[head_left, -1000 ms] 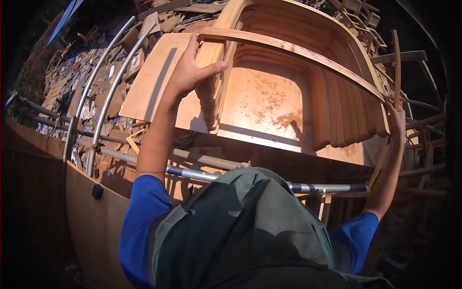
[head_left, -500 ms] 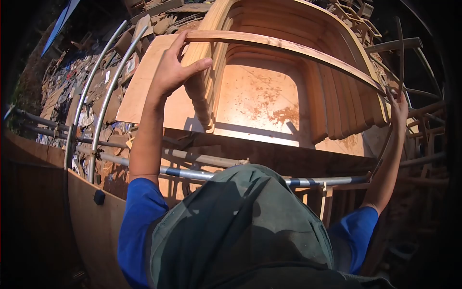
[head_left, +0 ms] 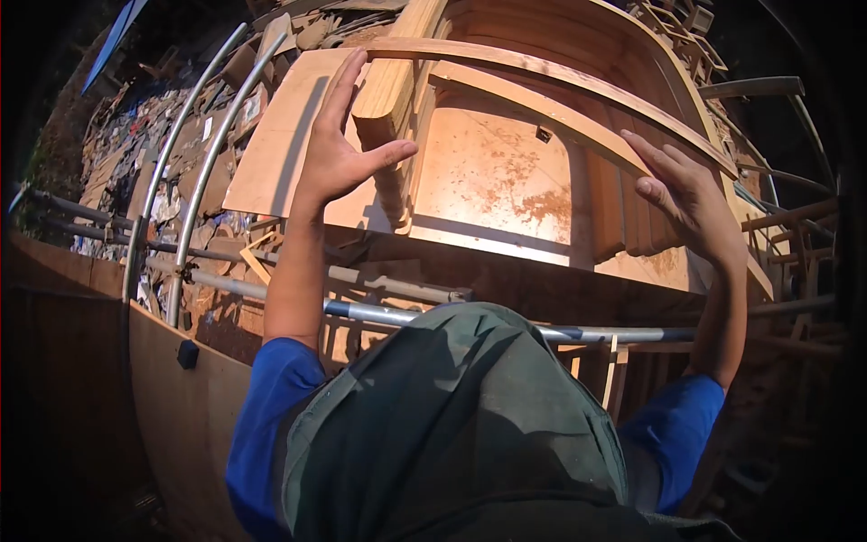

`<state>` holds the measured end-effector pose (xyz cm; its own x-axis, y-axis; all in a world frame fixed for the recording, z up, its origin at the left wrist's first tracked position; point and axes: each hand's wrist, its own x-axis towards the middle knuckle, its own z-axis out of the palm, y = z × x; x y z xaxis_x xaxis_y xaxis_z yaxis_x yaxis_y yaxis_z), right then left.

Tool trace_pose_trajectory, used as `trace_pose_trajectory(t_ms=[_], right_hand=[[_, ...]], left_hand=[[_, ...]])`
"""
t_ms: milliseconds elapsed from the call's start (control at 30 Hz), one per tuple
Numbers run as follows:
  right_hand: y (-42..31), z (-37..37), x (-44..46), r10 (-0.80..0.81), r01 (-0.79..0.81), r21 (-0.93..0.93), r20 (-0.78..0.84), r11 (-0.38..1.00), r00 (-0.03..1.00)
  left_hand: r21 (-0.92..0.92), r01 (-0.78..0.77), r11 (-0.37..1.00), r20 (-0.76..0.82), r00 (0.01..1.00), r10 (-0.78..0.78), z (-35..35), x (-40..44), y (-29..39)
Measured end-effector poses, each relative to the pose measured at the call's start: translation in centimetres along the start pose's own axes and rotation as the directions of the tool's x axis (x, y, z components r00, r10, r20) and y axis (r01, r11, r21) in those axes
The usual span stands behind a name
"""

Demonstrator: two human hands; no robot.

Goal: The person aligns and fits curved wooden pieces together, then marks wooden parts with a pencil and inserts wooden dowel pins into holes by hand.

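Note:
A stack of bent wooden pieces (head_left: 614, 217) in a wide U shape lies on a plywood board (head_left: 497, 172). Across the top of the stack runs a long, slightly curved wooden strip (head_left: 551, 68), with a second wooden edge (head_left: 542, 113) just below it. My left hand (head_left: 339, 158) is open by the stack's left side, thumb spread; its fingertips are at the strip's left end, and I cannot tell if they touch. Near the right part of these strips, my right hand (head_left: 691, 190) is open, fingers stretched leftward, apparently holding nothing.
A metal tube rail (head_left: 623, 335) crosses between my body and the board. Two bent metal tubes (head_left: 203, 172) rise at the left. Scrap wood and debris (head_left: 126, 172) cover the ground there. Wooden frames (head_left: 799, 239) stand at the right.
My right hand has let go of the strip's right end and moved inward to the left. My left hand's fingers have straightened. The second wooden edge shows below the strip.

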<state>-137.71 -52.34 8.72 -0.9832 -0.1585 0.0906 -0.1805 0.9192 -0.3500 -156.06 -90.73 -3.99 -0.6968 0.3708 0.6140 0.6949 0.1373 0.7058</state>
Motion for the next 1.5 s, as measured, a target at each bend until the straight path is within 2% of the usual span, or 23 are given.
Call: trace_pose_trajectory(t_ms=[67, 200, 300, 400, 500, 633, 767, 867, 967, 1033, 1067, 1133, 1167, 1200, 1233, 1267, 1333, 1400, 1433, 1467, 1500], right_hand=[[-1.3, 0.4, 1.6, 0.010, -0.006, -0.075, 0.055, 0.997, 0.998], [-2.4, 1.9, 3.9, -0.115, 0.117, -0.160, 0.023, 0.980, 0.993], [-3.4, 2.6, 5.3, -0.146, 0.148, -0.204, 0.024, 0.968, 0.989], [-3.3, 3.7, 6.7, -0.227, 0.218, -0.200, -0.025, 0.955, 0.973], [-3.6, 4.3, 7.6, -0.268, 0.256, -0.230, -0.022, 0.939, 0.963], [-4.5, 5.0, 8.8, -0.276, 0.272, -0.262, 0.021, 0.926, 0.961], [-4.9, 5.7, 10.1, -0.304, 0.302, -0.221, 0.028, 0.927, 0.952], [-5.1, 6.1, 10.5, -0.330, 0.323, -0.241, 0.011, 0.915, 0.944], [-5.3, 6.2, 10.5, -0.336, 0.327, -0.257, 0.010, 0.909, 0.942], [-6.0, 5.8, 10.1, -0.264, 0.262, -0.297, 0.033, 0.918, 0.964], [-5.8, 5.9, 10.1, -0.283, 0.272, -0.305, 0.010, 0.913, 0.959], [-5.4, 6.6, 9.7, -0.356, 0.319, -0.280, -0.091, 0.905, 0.930], [-5.3, 6.4, 9.6, -0.351, 0.328, -0.235, -0.063, 0.915, 0.934], [-4.6, 6.9, 9.5, -0.398, 0.356, -0.284, -0.107, 0.890, 0.911], [-4.8, 6.5, 8.7, -0.398, 0.353, -0.267, -0.139, 0.897, 0.907], [-4.6, 6.3, 8.0, -0.374, 0.308, -0.332, -0.153, 0.891, 0.915], [-2.3, 6.9, 6.4, -0.495, 0.292, -0.436, -0.482, 0.851, 0.723], [-0.2, 5.1, 2.2, -0.455, 0.119, -0.477, -0.691, 0.871, 0.563], [1.5, 4.6, -0.2, -0.393, -0.044, -0.460, -0.801, 0.887, 0.452], [3.6, 4.3, -3.2, -0.309, -0.162, -0.393, -0.870, 0.905, 0.385], [5.4, 4.2, -5.9, -0.253, -0.330, -0.352, -0.918, 0.876, 0.305]], left_hand=[[0.055, -0.044, 0.997, -0.012, 0.999, 0.045, 0.3, 0.1, -0.4], [0.084, -0.076, 0.994, 0.021, 0.997, 0.074, 0.4, 0.3, 0.2], [-0.204, 0.061, 0.977, 0.024, 0.998, -0.057, 0.9, 0.3, 0.8], [-0.225, -0.128, 0.966, -0.111, 0.988, 0.105, 0.9, 0.5, -0.9], [-0.287, -0.169, 0.943, -0.158, 0.979, 0.128, 0.4, 0.5, -1.4], [-0.225, -0.132, 0.965, -0.112, 0.988, 0.109, -0.5, -0.1, -1.6], [-0.228, -0.148, 0.962, -0.197, 0.975, 0.103, -1.3, 0.0, -2.7], [-0.191, -0.111, 0.975, -0.167, 0.983, 0.079, -2.1, -0.2, -2.9], [0.191, -0.237, 0.952, -0.293, 0.912, 0.286, -2.4, 0.1, -1.2], [0.468, -0.319, 0.824, -0.158, 0.887, 0.433, -2.2, 0.4, 1.8], [0.559, -0.386, 0.734, -0.071, 0.859, 0.506, -1.4, 0.8, 3.4], [0.597, -0.454, 0.662, 0.168, 0.877, 0.450, 0.3, 1.5, 6.0], [0.593, -0.463, 0.659, 0.217, 0.880, 0.422, 1.2, 1.7, 6.2], [0.601, -0.470, 0.646, 0.267, 0.880, 0.392, 1.8, 2.0, 6.1], [0.617, -0.471, 0.630, 0.291, 0.881, 0.373, 2.0, 2.2, 5.8], [0.646, -0.466, 0.605, 0.312, 0.884, 0.348, 2.1, 2.3, 5.2], [0.605, -0.390, 0.694, 0.267, 0.921, 0.284, 1.5, 2.2, 3.9], [0.573, -0.460, 0.678, 0.279, 0.887, 0.367, 1.3, 2.3, 2.7], [0.584, -0.475, 0.659, 0.280, 0.879, 0.385, 1.2, 2.3, 2.3], [0.597, -0.484, 0.640, 0.279, 0.873, 0.400, 1.2, 2.3, 1.9], [0.596, -0.433, 0.676, 0.236, 0.899, 0.368, 1.3, 2.1, 1.6]])
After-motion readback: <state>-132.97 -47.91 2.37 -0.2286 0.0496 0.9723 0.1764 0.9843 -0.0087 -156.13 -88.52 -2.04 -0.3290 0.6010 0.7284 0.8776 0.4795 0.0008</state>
